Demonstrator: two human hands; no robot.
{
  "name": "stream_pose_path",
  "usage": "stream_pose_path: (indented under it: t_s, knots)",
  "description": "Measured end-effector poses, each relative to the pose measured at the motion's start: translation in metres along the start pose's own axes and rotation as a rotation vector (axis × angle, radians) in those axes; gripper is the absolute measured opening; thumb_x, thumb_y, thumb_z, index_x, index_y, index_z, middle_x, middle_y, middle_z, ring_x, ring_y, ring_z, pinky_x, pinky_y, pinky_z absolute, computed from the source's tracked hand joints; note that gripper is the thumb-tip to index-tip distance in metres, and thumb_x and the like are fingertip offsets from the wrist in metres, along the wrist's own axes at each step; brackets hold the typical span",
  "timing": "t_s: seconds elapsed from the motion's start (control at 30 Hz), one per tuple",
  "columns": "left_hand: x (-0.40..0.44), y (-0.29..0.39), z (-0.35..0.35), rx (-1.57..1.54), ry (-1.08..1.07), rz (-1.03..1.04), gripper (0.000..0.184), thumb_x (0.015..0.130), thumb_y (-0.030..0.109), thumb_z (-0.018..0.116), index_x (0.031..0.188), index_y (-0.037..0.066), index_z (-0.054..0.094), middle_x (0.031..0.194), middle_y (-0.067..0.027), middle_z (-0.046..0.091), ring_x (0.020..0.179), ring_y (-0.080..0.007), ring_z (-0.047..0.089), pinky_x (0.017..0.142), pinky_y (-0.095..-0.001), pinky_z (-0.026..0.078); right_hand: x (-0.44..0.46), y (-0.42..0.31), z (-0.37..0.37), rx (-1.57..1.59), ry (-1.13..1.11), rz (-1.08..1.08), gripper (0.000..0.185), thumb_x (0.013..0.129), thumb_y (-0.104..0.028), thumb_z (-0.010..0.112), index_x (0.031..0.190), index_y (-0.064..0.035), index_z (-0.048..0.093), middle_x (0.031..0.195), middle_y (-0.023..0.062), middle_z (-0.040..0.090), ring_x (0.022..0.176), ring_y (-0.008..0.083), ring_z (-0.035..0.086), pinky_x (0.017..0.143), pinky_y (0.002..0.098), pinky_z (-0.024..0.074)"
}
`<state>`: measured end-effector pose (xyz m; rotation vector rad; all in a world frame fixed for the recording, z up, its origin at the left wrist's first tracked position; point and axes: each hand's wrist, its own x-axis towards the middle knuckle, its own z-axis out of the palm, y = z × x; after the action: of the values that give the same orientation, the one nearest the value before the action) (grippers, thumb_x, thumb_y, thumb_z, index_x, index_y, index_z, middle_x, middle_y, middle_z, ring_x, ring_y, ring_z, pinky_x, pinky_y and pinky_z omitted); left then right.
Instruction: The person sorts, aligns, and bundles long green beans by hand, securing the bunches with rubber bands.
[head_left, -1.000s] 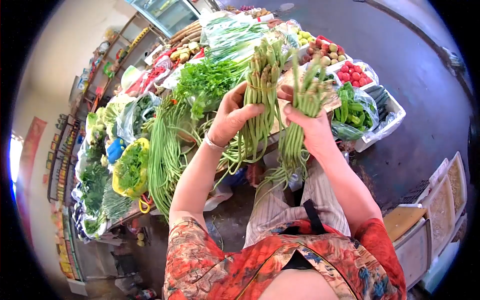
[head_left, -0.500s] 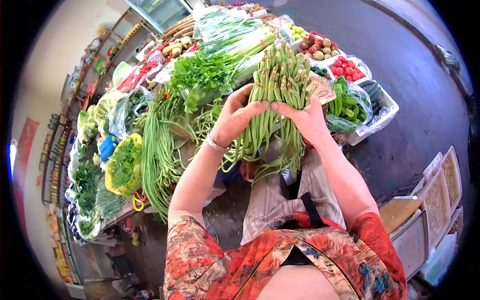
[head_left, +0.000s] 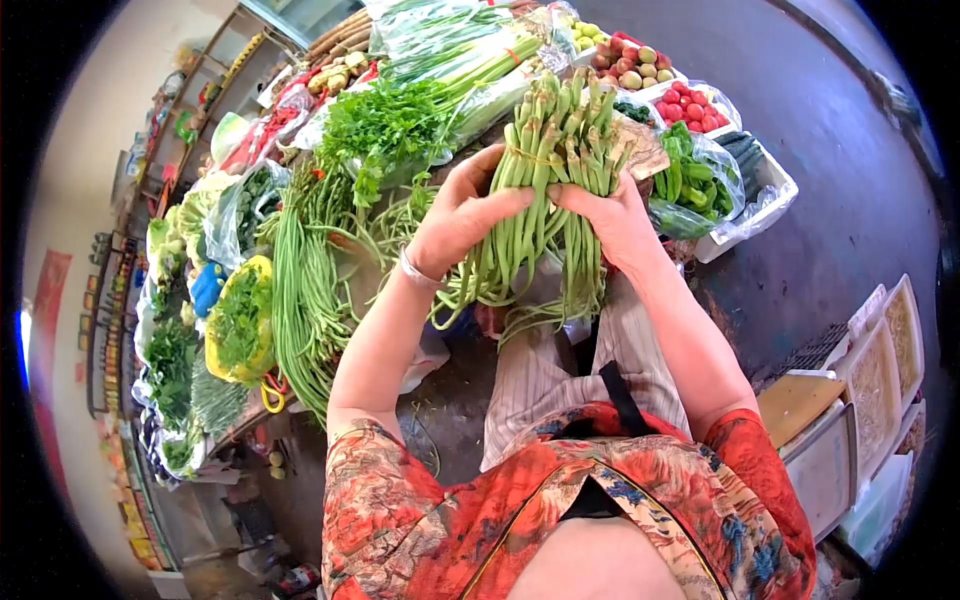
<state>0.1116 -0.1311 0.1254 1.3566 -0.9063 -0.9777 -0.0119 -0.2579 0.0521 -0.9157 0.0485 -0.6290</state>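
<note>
A thick bunch of long beans is held up in front of me, stem ends at the top and tails hanging down. My left hand is closed round its left side, thumb across the front. My right hand grips the right side, its thumb also pressed on the front. A thin tie circles the upper part of the bunch. Some of my fingers are hidden behind the beans. To the left, another heap of long beans hangs over the table edge, near leafy celery.
Green peppers in a plastic bag and a box of tomatoes stand at the right. A yellow bag of greens sits at the left. Bins of grain stand at the lower right. Shelves line the left wall.
Both hands still hold the long beans. My thumbs, touching before, are now slightly apart on the front of the bunch. The view has shifted a little.
</note>
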Motion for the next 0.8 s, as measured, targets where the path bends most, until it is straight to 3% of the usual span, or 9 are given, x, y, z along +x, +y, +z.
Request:
stream_pose_path:
  t_s: [0.07,0.13,0.27,0.37,0.67,0.8]
  knots:
    - [-0.004,0.003,0.011,0.176,-0.002,0.110,0.062,0.078,0.006,0.065,0.136,-0.002,0.042,0.122,-0.0072,0.059,0.108,-0.0142,0.056,0.095,-0.0295,0.044,-0.002,0.002,-0.001,0.002,-0.016,-0.016,0.036,0.078,0.000,0.066,0.114,-0.0006,0.061,0.106,0.0033,0.066,0.094,0.0114,0.061,0.086,0.0271,0.0474]
    - [-0.004,-0.004,0.009,0.156,-0.003,0.103,0.067,0.077,0.005,0.067,0.138,-0.001,0.040,0.125,-0.0058,0.056,0.112,-0.0136,0.053,0.097,-0.0292,0.041,-0.005,0.009,-0.005,0.061,-0.034,-0.045,0.037,0.078,0.000,0.065,0.115,-0.0007,0.061,0.107,0.0034,0.065,0.095,0.0121,0.061,0.087,0.0279,0.0476]
    - [-0.003,-0.004,0.003,0.132,-0.071,0.062,0.067,0.077,0.007,0.068,0.137,-0.002,0.041,0.124,-0.0074,0.057,0.109,-0.0146,0.055,0.096,-0.0298,0.043,-0.008,0.007,-0.014,0.128,-0.043,0.094,0.042,0.075,0.003,0.063,0.117,-0.0009,0.059,0.110,0.0039,0.064,0.098,0.0134,0.060,0.087,0.0289,0.0478]
    - [-0.002,-0.002,0.006,0.048,-0.090,-0.040,0.055,0.077,0.007,0.071,0.127,-0.005,0.050,0.115,-0.0082,0.061,0.102,-0.0134,0.058,0.091,-0.0282,0.046,-0.012,0.003,-0.017,0.058,-0.017,0.091,0.044,0.074,0.003,0.063,0.118,-0.0003,0.058,0.108,0.0049,0.064,0.097,0.0143,0.061,0.086,0.0294,0.0484]
    - [-0.002,-0.008,0.007,0.021,-0.065,-0.099,0.056,0.075,0.005,0.070,0.127,-0.004,0.051,0.113,-0.0074,0.063,0.097,-0.0124,0.060,0.087,-0.0273,0.049,-0.019,0.006,-0.031,0.056,-0.035,0.193,0.044,0.076,0.001,0.062,0.119,-0.0007,0.057,0.109,0.0050,0.064,0.101,0.0152,0.060,0.090,0.0307,0.0475]
    - [0.002,-0.013,0.011,0.107,0.033,-0.025,0.055,0.073,0.003,0.068,0.125,-0.004,0.052,0.110,-0.0060,0.063,0.096,-0.0112,0.060,0.086,-0.0266,0.049,-0.020,0.005,-0.023,0.013,-0.050,0.169,0.046,0.074,-0.001,0.075,0.117,-0.0018,0.061,0.109,0.0043,0.067,0.097,0.0125,0.061,0.089,0.0286,0.0474]
